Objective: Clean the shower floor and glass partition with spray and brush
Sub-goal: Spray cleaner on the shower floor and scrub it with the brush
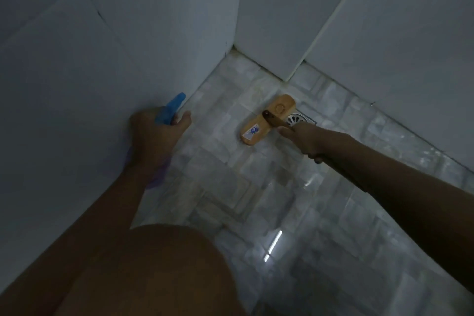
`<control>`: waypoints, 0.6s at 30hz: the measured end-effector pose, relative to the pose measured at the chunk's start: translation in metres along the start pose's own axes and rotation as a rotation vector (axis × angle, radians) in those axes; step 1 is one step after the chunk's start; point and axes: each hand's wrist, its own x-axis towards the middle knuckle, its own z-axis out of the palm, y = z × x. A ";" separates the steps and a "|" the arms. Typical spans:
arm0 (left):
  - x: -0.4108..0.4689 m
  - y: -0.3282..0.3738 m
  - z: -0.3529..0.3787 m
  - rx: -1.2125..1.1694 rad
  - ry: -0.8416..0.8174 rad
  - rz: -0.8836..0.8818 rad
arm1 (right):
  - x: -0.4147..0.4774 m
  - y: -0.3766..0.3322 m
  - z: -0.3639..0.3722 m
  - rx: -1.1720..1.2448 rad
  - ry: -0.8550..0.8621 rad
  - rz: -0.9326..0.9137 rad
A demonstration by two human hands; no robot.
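Wooden brush (266,120) — blue-printed sticker (251,133) unreadable — gripped by right hand (305,138); left hand (154,138) clasps blue spray bottle (170,110).

No text, brand or number can be read anywhere in view. The one label is a small white sticker (252,133) with a blue print, stuck on top of the wooden head of the brush (261,124) at its nearer end, where the brush stands on the shower floor (256,174) near the far corner, just beside the drain (295,119); the print is too small and blurred to make out. Toward the farther end of the same head a round mark (280,108) is pressed into the wood, and whether it holds letters cannot be told.
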 end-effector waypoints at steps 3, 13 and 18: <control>-0.002 -0.001 0.002 -0.024 0.000 0.024 | 0.019 -0.039 -0.011 -0.060 0.076 -0.061; -0.008 -0.006 -0.013 -0.004 0.049 0.106 | 0.033 -0.122 0.011 -0.062 0.094 -0.204; -0.060 -0.011 -0.051 -0.065 0.020 -0.018 | -0.043 -0.043 0.073 -0.152 -0.037 -0.240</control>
